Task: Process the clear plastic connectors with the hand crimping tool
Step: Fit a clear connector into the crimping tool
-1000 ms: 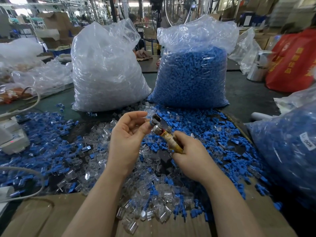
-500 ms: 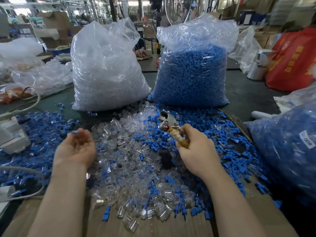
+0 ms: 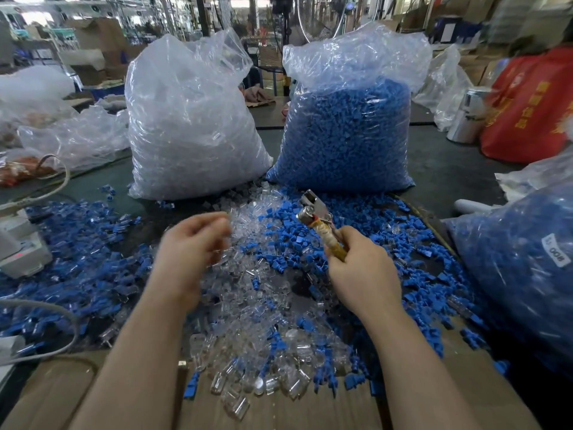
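Clear plastic connectors [image 3: 257, 321] lie heaped beneath and between both hands. The right hand [image 3: 362, 274] grips the crimping tool [image 3: 319, 221], head upward. The left hand [image 3: 189, 246] hovers, blurred, fingers loosely curled; whether it holds anything, I cannot tell.

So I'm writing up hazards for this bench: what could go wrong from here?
Two risks, both judgement:
1. The left hand reaches blurred into the mixed heap of clear plastic connectors and small blue plastic caps; it may pick up a blue cap instead.
2. The right hand grips the metal-headed crimping tool close by; fingers feeding it could get pinched.
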`<state>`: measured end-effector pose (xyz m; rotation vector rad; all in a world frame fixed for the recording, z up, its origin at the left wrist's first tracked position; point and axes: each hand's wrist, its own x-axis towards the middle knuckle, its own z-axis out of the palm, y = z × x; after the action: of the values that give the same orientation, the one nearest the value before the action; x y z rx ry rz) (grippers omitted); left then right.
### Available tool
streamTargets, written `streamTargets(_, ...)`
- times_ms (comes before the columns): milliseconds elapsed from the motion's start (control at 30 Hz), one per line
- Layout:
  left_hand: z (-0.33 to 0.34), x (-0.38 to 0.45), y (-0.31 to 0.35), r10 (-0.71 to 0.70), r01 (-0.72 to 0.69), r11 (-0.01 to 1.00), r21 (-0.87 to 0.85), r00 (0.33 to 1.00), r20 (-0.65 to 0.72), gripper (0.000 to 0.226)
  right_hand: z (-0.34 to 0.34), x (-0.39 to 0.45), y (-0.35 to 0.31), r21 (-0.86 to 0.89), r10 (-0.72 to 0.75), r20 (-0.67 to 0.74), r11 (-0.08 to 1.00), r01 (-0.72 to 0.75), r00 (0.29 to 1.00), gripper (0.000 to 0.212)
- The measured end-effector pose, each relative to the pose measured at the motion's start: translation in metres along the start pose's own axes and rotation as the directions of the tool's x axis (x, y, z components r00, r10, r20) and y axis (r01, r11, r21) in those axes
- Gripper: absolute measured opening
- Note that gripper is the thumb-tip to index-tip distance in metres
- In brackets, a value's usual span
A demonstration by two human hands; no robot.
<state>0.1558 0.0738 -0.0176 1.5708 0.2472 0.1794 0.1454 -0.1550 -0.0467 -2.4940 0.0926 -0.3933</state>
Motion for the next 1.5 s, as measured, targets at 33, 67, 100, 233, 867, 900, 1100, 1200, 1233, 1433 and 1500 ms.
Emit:
streamTargets(33,0.011,-0.005,-0.003,0.092,-0.111,0.968,0.227,0.991,0.096,0.011,0.0,0.0,0.0,0.007,0.008,0.003,1.0,-0.008,1.0,0.009)
streamTargets(67,0.023,-0.01,-0.006,0.145,-0.21,0.903,0.376,0.97,0.194,0.014,0.001,0.0,0.0,0.018,0.017,0.007,1.0,-0.017,1.0,0.011)
streamTargets(100,0.032,-0.014,-0.009,0.171,-0.29,0.834,0.47,0.945,0.28,0.017,0.001,0.0,0.0,0.032,0.024,0.009,0.999,-0.025,1.0,0.013)
streamTargets(233,0.048,-0.016,-0.024,0.225,-0.515,0.431,0.741,0.857,0.464,0.031,0.001,0.0,-0.002,0.064,0.023,-0.002,0.998,-0.023,1.0,0.016)
streamTargets(867,0.053,-0.017,-0.019,0.182,-0.296,0.882,0.366,0.931,0.316,0.01,0.006,0.0,-0.01,0.296,0.012,0.089,0.955,-0.037,0.996,0.022)
streamTargets(900,0.054,-0.019,-0.016,0.166,-0.265,0.927,0.263,0.923,0.346,0.01,0.006,0.001,-0.01,0.343,0.016,0.102,0.938,-0.05,0.995,0.022)
streamTargets(1100,0.057,-0.027,-0.006,0.244,-0.292,0.955,0.054,0.874,0.419,0.013,0.0,-0.001,-0.016,0.597,-0.005,0.121,0.799,-0.069,0.993,0.032)
streamTargets(1200,0.055,-0.027,-0.004,0.277,-0.337,0.938,0.078,0.867,0.415,0.012,-0.003,-0.003,-0.018,0.666,-0.023,0.095,0.744,-0.046,0.995,0.031)
streamTargets(1233,0.055,-0.027,-0.003,0.285,-0.355,0.93,0.098,0.863,0.416,0.013,-0.003,-0.003,-0.018,0.676,-0.021,0.092,0.735,-0.047,0.996,0.031)
streamTargets(1433,0.05,-0.024,-0.005,0.22,-0.374,0.887,0.272,0.859,0.463,0.012,-0.002,-0.001,-0.017,0.687,0.002,0.119,0.722,-0.084,0.993,0.012)
streamTargets(1500,0.046,-0.02,-0.006,0.163,-0.417,0.753,0.508,0.867,0.47,0.02,-0.001,-0.001,-0.016,0.671,0.003,0.103,0.738,-0.072,0.995,0.014)
